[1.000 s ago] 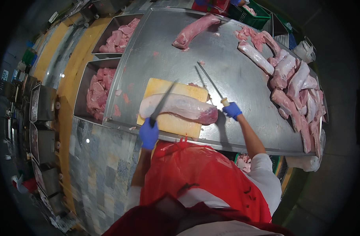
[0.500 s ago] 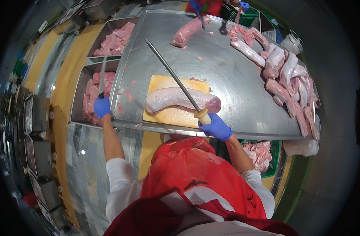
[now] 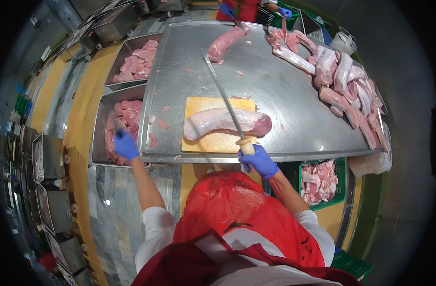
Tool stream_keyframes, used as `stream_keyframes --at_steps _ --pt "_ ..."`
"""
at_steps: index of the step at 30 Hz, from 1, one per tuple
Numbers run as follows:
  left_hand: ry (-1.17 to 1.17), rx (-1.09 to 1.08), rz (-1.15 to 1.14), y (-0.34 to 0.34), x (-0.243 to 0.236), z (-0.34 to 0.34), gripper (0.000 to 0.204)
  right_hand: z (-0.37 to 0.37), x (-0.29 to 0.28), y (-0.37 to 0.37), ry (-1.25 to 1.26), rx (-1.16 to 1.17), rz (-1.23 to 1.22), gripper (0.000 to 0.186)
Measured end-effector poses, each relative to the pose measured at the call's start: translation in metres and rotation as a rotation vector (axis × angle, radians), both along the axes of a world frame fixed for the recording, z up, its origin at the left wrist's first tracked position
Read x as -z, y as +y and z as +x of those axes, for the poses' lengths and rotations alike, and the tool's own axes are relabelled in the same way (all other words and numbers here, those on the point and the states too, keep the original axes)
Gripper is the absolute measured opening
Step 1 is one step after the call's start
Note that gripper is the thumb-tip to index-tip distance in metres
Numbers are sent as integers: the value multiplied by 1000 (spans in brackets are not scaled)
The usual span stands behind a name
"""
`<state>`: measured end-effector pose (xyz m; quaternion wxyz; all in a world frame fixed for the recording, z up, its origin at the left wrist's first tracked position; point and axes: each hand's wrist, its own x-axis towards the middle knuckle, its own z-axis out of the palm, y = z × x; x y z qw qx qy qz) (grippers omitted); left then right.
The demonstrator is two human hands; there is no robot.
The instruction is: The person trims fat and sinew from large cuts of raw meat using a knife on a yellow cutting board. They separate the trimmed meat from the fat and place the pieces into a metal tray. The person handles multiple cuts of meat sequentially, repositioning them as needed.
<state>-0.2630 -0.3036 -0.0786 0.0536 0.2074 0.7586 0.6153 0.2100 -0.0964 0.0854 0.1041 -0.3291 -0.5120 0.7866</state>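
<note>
My right hand [image 3: 260, 161], in a blue glove, is closed round the pale handle of a sharpening steel [image 3: 226, 101]. The rod slants up and to the left over the table. My blue-gloved left hand [image 3: 127, 146] grips a knife [image 3: 119, 132] by its dark handle; the blade is smeared by motion. That hand is above a steel bin of meat pieces [image 3: 128, 112]. Between my hands, a long pale piece of meat [image 3: 211, 122] lies across a yellow cutting board [image 3: 218, 145], with the steel passing above it.
On the steel table [image 3: 285, 109], long meat pieces [image 3: 339, 76] are heaped at the right. Across it, a co-worker's gloved hand [image 3: 226, 9] holds a knife near another meat piece [image 3: 223, 44]. A green basket of trimmings [image 3: 343, 176] stands below the near edge.
My left hand has turned the knife, and its blade has gone from sharp to blurred. The steel's tip has swung right. The whole view has shifted a little.
</note>
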Motion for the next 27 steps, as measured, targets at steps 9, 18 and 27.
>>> stream_keyframes --at_steps 9,18,27 --pt "635 687 -263 132 -104 225 15 16 34 20 -200 -94 151 17" --pt "302 323 -472 129 -33 159 30 40 7 32 -131 -54 190 21" --pt "652 101 -451 129 -106 148 17 70 28 71 -101 44 10 17"
